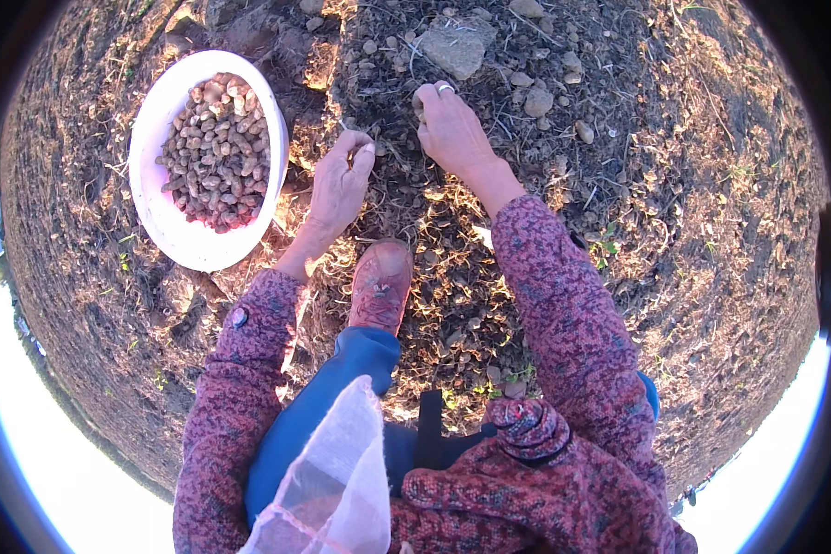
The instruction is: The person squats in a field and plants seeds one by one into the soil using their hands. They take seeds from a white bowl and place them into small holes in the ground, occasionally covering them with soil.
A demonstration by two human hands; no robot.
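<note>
My left hand hovers low over the soil, right of a white basin. Its thumb and fingers curl toward each other; whether something small is pinched between them cannot be made out. Brown unshelled peanuts fill much of the basin's bottom. Farther forward and to the right, my right hand has its fingers bent down toward the ground, a ring on one of them. The fingertips are turned away, so anything in them is hidden. Just ahead of that hand lies a large flat stone.
Smaller stones lie scattered to the right among dry stalks and leaf litter. My shoe rests on the soil below my left hand. A sheer white cloth hangs in the lower view. Small green weeds grow at right.
</note>
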